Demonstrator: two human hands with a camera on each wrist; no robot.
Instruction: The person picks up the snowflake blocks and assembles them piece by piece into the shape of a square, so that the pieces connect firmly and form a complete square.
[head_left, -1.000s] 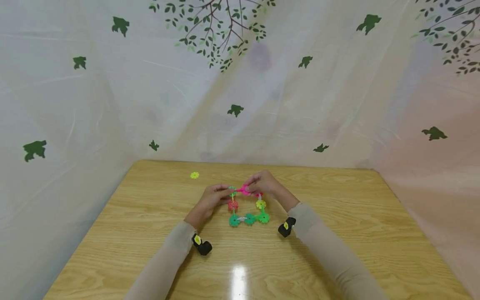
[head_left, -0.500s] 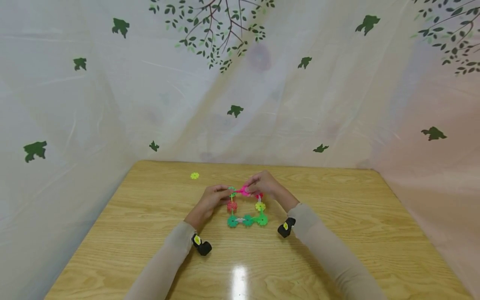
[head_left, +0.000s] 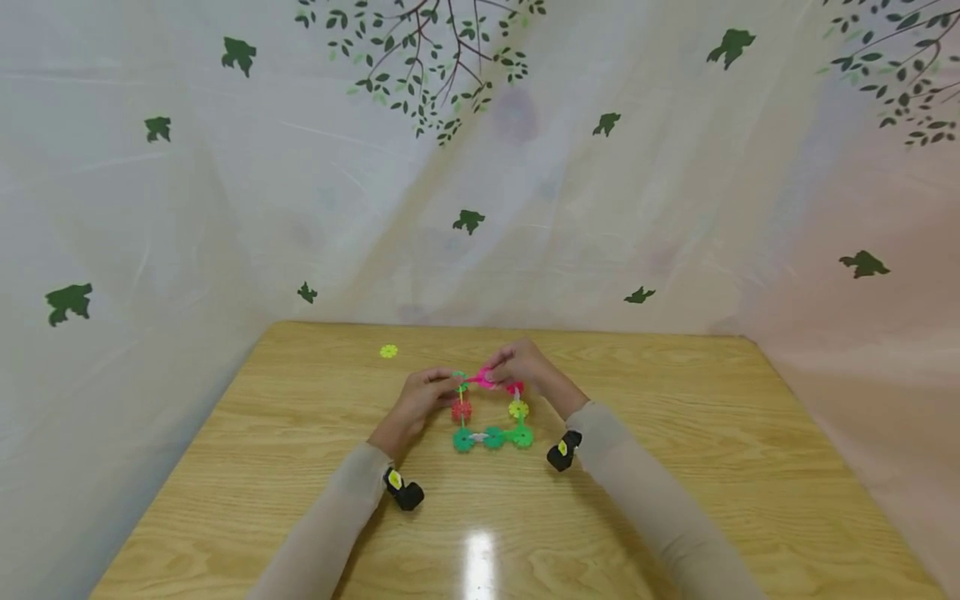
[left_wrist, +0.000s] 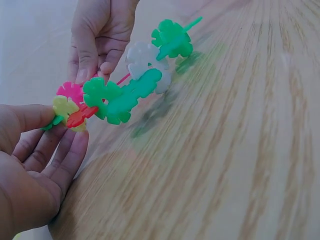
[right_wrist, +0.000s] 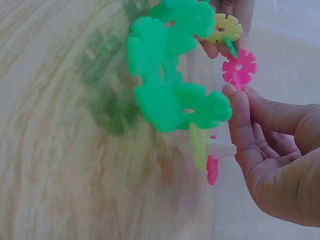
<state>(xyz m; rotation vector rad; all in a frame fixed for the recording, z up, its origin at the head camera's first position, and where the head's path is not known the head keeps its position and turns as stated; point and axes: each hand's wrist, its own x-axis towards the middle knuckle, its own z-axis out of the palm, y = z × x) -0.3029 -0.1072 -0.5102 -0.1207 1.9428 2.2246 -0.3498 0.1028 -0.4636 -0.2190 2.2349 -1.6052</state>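
A ring-shaped chain of slotted plastic flower discs hangs between the two hands above the table. My left hand (head_left: 422, 400) pinches its far left corner; in the left wrist view thumb and fingers hold a yellow disc (left_wrist: 64, 107) with a green one. My right hand (head_left: 528, 367) pinches a pink flower disc (head_left: 486, 378) at the far side, also seen as a pink disc (right_wrist: 240, 67) in the right wrist view. Along the near side run teal and green discs (head_left: 493, 437). A red disc (head_left: 462, 410) is on the left side, a yellow disc (head_left: 518, 409) on the right.
A loose yellow flower disc (head_left: 388, 352) lies near the back edge of the wooden table (head_left: 675, 467). Behind the table hangs a pale cloth (head_left: 360, 208) printed with birds and branches. Each wrist carries a black camera (head_left: 403, 490).
The chain has shifted slightly left, its near side dipping and rising a little. My right hand has moved slightly left with the pink disc; my left hand has hardly moved.
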